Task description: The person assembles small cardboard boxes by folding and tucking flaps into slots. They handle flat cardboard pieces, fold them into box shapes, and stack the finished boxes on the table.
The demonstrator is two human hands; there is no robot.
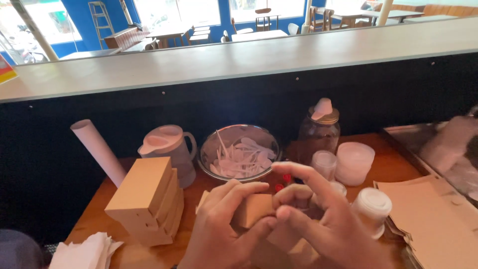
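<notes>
Kraft-brown cardboard box (pixel 253 209), small, plain and matte, sits low over the wooden counter (pixel 94 219) pinched between left hand (pixel 219 234) and right hand (pixel 318 224), fingers pressed on its faces; it likely handles light, thin-walled and crushable, best gripped by its edges.

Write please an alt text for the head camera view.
Two hands, the left hand and the right hand, hold a small brown cardboard box over a wooden counter. Behind stand a stack of brown boxes, a bowl of plastic spoons and a jug.
</notes>
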